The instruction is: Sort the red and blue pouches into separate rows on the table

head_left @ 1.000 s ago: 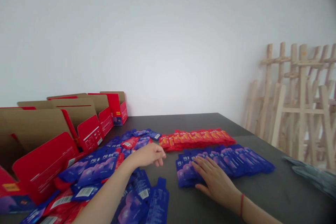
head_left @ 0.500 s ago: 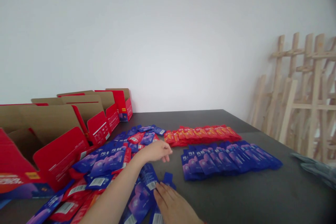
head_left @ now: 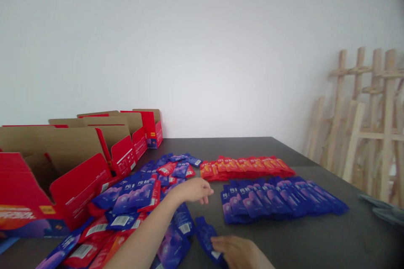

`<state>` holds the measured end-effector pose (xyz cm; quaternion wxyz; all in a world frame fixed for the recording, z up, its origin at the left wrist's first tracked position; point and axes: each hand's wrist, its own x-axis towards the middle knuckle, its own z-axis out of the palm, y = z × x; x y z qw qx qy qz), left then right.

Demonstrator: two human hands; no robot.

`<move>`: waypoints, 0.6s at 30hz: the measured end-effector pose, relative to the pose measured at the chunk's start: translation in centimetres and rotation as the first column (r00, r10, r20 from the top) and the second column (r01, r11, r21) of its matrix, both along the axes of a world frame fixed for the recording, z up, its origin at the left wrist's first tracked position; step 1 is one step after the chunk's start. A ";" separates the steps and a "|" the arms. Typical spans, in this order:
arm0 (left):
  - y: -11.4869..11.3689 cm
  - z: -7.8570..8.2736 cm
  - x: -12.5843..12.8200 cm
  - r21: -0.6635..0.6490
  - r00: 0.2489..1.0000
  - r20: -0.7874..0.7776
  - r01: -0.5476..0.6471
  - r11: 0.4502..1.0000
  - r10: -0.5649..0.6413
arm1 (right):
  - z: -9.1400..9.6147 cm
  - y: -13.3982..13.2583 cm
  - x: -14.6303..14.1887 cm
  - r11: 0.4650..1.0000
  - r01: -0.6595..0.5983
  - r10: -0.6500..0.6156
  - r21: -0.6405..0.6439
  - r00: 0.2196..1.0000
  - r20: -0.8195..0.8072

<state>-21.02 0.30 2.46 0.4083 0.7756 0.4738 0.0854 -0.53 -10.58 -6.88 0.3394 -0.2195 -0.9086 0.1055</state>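
My right hand (head_left: pixel 239 251) has its fingers closed on the near end of a blue pouch (head_left: pixel 205 234) at the front of the table. My left hand (head_left: pixel 198 191) hovers over the table with its fingers curled in, and nothing shows in them. Under and beside my left arm spreads a loose pile of blue pouches (head_left: pixel 173 246) and red pouches (head_left: pixel 82 250), some with barcodes facing up. Right of my left hand lies an overlapping row of blue pouches (head_left: pixel 268 197). Behind that is a similar row of red pouches (head_left: pixel 243 167).
Several open red cardboard boxes (head_left: pixel 80 189) stand in a line along the left side. Wooden easels (head_left: pixel 386 134) lean at the right by the white wall. A grey, crumpled-looking thing (head_left: pixel 386 212) rests at the right edge of the dark table (head_left: pixel 299 241).
My right hand has moved right and toward me, drawing a blue pouch away from the pile. My left hand stays curled in nearly the same place. The view has shifted slightly.
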 end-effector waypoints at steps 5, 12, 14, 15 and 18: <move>-0.8 1.9 -0.2 -0.082 0.977 0.178 0.137 0.987 -0.120 | 3.7 2.2 0.7 0.656 -0.042 -0.484 -0.754 0.743 -0.462; -0.7 1.7 -0.5 -0.056 0.977 0.058 0.210 0.976 -0.207 | 2.7 3.4 0.2 0.320 -0.572 -0.623 -0.755 0.473 -0.623; -0.5 1.3 -0.5 -0.041 0.977 0.051 0.210 0.977 -0.208 | 2.8 3.3 0.1 0.288 -0.581 -0.611 -0.761 0.501 -0.613; -0.5 1.2 -0.4 -0.032 0.977 0.046 0.209 0.977 -0.207 | 2.9 3.3 0.0 0.291 -0.558 -0.592 -0.777 0.533 -0.605; -0.5 1.3 -0.2 0.010 0.984 0.029 0.177 0.984 -0.177 | 3.5 3.3 -0.3 0.343 -0.458 -0.548 -0.820 0.611 -0.571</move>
